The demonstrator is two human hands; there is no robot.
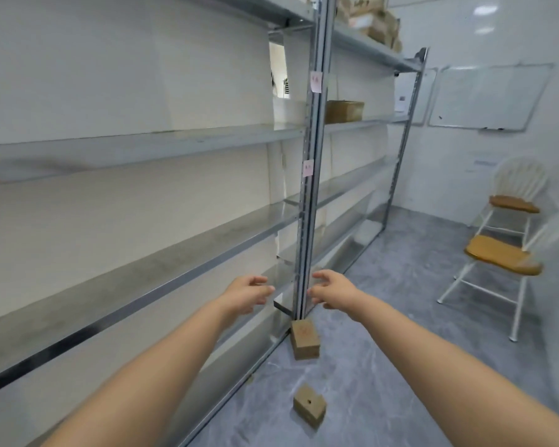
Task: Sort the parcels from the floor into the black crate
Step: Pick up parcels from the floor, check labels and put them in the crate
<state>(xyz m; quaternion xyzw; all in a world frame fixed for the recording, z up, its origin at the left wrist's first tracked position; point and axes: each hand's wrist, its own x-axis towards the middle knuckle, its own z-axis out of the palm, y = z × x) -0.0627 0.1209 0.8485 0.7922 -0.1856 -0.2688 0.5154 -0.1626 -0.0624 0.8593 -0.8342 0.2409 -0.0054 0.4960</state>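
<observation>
Reaching with both bare hands toward two small cardboard parcels on the grey floor beside the metal shelving (149, 240).

Steel shelves fill the left of the frame; no black crate is in view. Left hand (247, 293) and right hand (331, 290) hang at centre, fingers spread loosely, holding nothing. Below them, the larger parcel (305, 339) sits against the shelf upright; the smaller parcel (309, 405) lies lower centre, apart. Both look light, stiff and boxy, so pinching opposite side faces should hold either.
</observation>
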